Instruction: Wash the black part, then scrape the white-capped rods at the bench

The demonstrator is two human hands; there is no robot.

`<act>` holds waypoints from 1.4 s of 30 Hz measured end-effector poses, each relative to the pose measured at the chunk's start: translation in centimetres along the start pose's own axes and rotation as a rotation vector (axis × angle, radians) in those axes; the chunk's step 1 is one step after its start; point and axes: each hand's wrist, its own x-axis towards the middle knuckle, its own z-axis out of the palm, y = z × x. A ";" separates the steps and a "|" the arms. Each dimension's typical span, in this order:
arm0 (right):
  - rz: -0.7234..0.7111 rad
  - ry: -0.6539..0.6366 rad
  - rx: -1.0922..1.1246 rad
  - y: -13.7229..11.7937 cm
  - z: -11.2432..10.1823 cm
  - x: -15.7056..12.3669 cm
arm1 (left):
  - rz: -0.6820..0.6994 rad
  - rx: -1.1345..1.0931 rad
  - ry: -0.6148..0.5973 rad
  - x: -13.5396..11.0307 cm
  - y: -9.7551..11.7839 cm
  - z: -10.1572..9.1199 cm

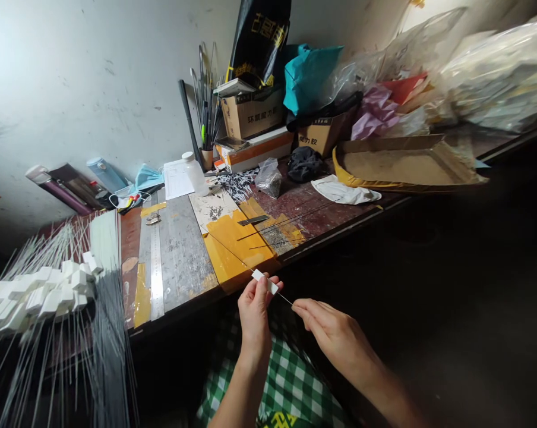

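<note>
My left hand [256,300] pinches a small white block [265,282] between thumb and fingers, just off the table's front edge. A thin rod [233,254] runs through or along the block; which of the two I cannot tell. Its far end reaches over the yellow-taped board [233,238]. Below the block, my right hand [324,321] pinches the near end of the rod with thumb and fingertips. A few more thin dark rods [272,224] lie across the table to the right of the board.
White blocks on thin rods [50,291] are heaped at the left, beside a bundle of rods [108,285]. A steel ruler [157,267] lies on the table [295,208]. Behind stand a white bottle [195,173] and cardboard boxes [253,113]; a shallow cardboard tray [393,160] sits right.
</note>
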 end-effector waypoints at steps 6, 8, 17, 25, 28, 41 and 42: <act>0.014 -0.038 -0.025 -0.3 0.3 0.8 | -0.012 -0.027 0.021 0.6 -0.4 -0.2; 0.043 -0.025 -0.035 -0.3 0.5 0.8 | -0.010 -0.030 0.028 0.6 -0.4 -0.3; 0.042 -0.054 -0.049 0.0 0.4 1.0 | -0.007 -0.018 0.021 0.9 -0.3 0.0; 0.059 -0.005 -0.067 -0.3 0.4 1.1 | -0.010 -0.001 0.013 0.9 -0.3 0.1; 0.076 -0.057 0.002 -0.4 0.3 1.0 | -0.010 0.000 0.013 0.7 -0.3 0.0; 0.200 -0.171 0.324 2.3 -1.1 -3.6 | 0.073 0.026 -0.006 -1.1 1.2 0.5; 0.204 -0.147 0.322 2.9 -1.0 -4.1 | 0.080 0.035 -0.020 -1.2 1.4 0.8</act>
